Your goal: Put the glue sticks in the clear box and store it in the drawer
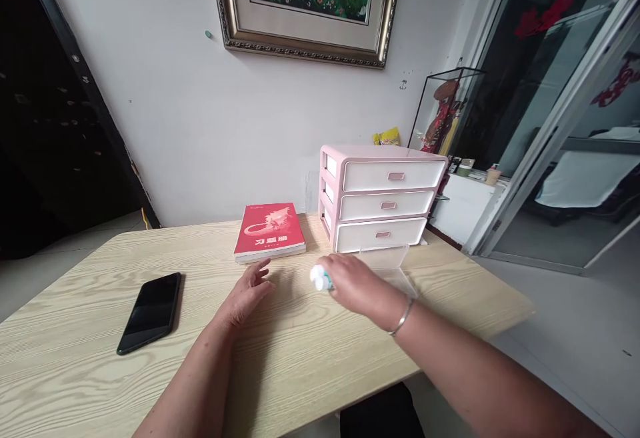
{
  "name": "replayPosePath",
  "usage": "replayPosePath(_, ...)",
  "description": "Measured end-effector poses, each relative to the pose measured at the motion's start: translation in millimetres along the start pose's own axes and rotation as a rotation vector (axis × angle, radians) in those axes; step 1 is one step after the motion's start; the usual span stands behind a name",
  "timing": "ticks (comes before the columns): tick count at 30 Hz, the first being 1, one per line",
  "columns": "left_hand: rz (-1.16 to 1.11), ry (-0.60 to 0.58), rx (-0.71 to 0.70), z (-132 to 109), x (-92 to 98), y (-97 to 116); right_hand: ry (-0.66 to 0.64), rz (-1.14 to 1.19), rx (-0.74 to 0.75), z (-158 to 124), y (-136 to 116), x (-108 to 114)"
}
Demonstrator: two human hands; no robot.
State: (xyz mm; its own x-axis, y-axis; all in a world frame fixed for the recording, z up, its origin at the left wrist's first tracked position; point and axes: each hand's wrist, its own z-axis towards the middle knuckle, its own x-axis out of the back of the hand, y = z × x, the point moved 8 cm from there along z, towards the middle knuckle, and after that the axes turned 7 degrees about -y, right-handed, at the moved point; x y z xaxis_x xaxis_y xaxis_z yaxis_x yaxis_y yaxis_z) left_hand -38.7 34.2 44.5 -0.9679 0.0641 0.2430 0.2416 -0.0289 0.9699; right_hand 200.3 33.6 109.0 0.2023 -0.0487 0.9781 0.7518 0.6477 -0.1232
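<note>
From the head view, the right hand (357,285) sits near the middle of the frame, its grip closed around a small white-and-teal object (321,279). The fingers cover most of the object, and only its white end and a sliver of teal stick out to the left. Blur hides its shape and any markings, so its exact kind is hard to make out. A thin silver bangle (401,315) circles the right wrist, and the forearm runs off the lower right edge.

The left hand (247,293) is just left of the object, its grip released, with the fingers loosely curled and holding nothing. Whether its fingertips touch the pale wood-grain surface (310,351) is unclear.

A black smartphone (150,313) lies face up at the left of the surface. A red book (270,231) lies near the far edge, its cover title too blurred to read. To its right stands a pink-and-white three-drawer organizer (383,198). In front of that, a clear plastic piece (386,259) is partly hidden by the right hand.

Behind these, a yellow packet (387,137) is cut off by the organizer, and a framed picture (305,5) is cut off by the top edge.
</note>
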Motion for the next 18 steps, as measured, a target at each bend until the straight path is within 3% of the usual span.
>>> replayPosePath(4,-0.012,0.016,-0.01,-1.1,0.1,2.2,-0.04,-0.089,-0.152,-34.2,53.4,26.3)
replayPosePath(8,-0.014,0.032,-0.018,-2.1,0.0,2.6,-0.175,-0.181,-0.226,-54.3,80.2,17.3)
replayPosePath(12,0.012,0.038,-0.001,-1.9,0.5,0.2,-0.209,-0.177,-0.306,-59.3,93.4,6.7)
replayPosePath(18,0.081,0.03,0.008,-0.5,2.4,-2.4,-0.234,-0.165,-0.287,-52.2,92.6,3.7)
